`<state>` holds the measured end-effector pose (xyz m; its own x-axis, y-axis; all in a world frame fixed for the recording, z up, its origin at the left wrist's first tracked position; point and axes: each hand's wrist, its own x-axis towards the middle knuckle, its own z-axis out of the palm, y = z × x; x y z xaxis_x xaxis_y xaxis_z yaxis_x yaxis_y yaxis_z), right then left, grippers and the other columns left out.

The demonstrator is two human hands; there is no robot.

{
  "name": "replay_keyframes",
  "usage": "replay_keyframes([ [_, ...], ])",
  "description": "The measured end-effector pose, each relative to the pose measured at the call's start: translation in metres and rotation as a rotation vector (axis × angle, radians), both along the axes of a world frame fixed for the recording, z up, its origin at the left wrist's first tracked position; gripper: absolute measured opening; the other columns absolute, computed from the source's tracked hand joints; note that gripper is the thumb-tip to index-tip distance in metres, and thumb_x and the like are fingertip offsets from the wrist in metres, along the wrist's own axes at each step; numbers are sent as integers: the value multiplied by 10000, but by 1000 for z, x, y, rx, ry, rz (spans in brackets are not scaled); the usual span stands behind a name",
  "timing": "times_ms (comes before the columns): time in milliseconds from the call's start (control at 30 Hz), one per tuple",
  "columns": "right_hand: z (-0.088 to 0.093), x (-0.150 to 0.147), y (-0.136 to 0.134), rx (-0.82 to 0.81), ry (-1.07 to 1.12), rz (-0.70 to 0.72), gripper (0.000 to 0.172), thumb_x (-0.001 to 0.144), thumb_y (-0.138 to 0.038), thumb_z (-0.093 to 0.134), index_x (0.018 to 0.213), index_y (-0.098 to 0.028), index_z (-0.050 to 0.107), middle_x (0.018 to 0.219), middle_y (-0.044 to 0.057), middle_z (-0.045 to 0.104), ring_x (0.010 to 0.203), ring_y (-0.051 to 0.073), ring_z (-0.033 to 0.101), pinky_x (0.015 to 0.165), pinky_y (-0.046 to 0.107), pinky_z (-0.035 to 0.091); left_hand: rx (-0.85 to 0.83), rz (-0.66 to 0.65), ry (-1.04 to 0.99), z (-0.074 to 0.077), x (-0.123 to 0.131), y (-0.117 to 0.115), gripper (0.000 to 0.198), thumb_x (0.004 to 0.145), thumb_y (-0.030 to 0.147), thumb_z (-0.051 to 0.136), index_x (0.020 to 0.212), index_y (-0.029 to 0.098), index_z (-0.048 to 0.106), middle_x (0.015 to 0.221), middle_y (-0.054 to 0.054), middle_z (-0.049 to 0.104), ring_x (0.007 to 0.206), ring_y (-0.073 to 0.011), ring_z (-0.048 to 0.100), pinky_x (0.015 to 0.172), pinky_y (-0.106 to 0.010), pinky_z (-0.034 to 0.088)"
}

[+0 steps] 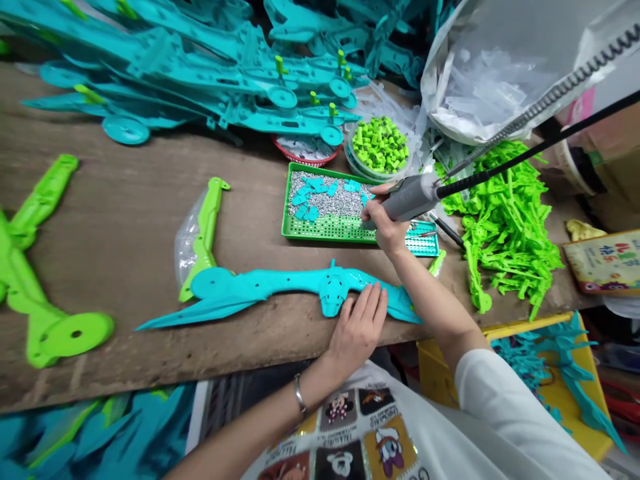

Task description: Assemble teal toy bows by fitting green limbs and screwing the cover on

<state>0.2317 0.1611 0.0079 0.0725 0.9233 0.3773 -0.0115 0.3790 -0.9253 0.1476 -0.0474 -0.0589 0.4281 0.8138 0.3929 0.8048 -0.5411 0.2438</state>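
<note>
A long teal plastic toy bow part point(270, 287) lies along the near edge of the wooden table point(125, 220). My left hand point(357, 327) rests flat on its right half, fingers stretched out and together. My right hand point(385, 217) is wrapped round a grey electric screwdriver point(413, 195) with a coiled cable, its tip over the green tray point(330, 230) of small silver screws and teal bits.
A stack of teal bow parts point(200, 73) fills the table's back. Lime green bow pieces point(43, 280) lie at left, another one point(205, 233) in a clear bag. A bowl of green caps point(380, 143), a heap of green parts point(505, 220) and a yellow crate point(550, 373) are at right.
</note>
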Motion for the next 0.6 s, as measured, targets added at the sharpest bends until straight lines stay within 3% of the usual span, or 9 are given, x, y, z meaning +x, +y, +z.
replay_keyframes([
  [100, 17, 2, -13, 3, 14, -4, 266, 848, -455, 745, 888, -229, 610, 608, -61, 581, 515, 108, 581, 562, 276, 504, -1, -4, 0, 2, 0, 2, 491, 1008, 224, 506, 1488, 131, 553, 1604, -154, 466, 1431, -290, 491, 1053, -456, 407],
  [267, 42, 7, -63, -48, 56, 111, 299, 839, -447, 758, 1016, -261, 604, 586, -82, 571, 465, 113, 555, 520, 283, 516, -7, -15, -28, 4, 1, 4, 469, 1002, 222, 521, 1454, 111, 576, 1584, -187, 485, 1413, -305, 510, 1033, -460, 423],
  [400, 38, 12, -97, -134, 9, 186, 302, 854, -432, 754, 1054, -271, 596, 587, -87, 583, 481, 118, 583, 505, 268, 511, -1, -7, -55, 4, 2, 4, 426, 999, 215, 533, 1409, 132, 615, 1520, -177, 563, 1392, -312, 527, 1018, -458, 428],
  [600, 23, 13, -105, -158, 20, 197, 227, 888, -357, 732, 1065, -285, 608, 616, -81, 598, 514, 128, 604, 547, 288, 525, 6, -10, -72, 8, 0, 6, 399, 987, 209, 559, 1368, 123, 639, 1448, -195, 616, 1363, -317, 549, 1008, -453, 434],
])
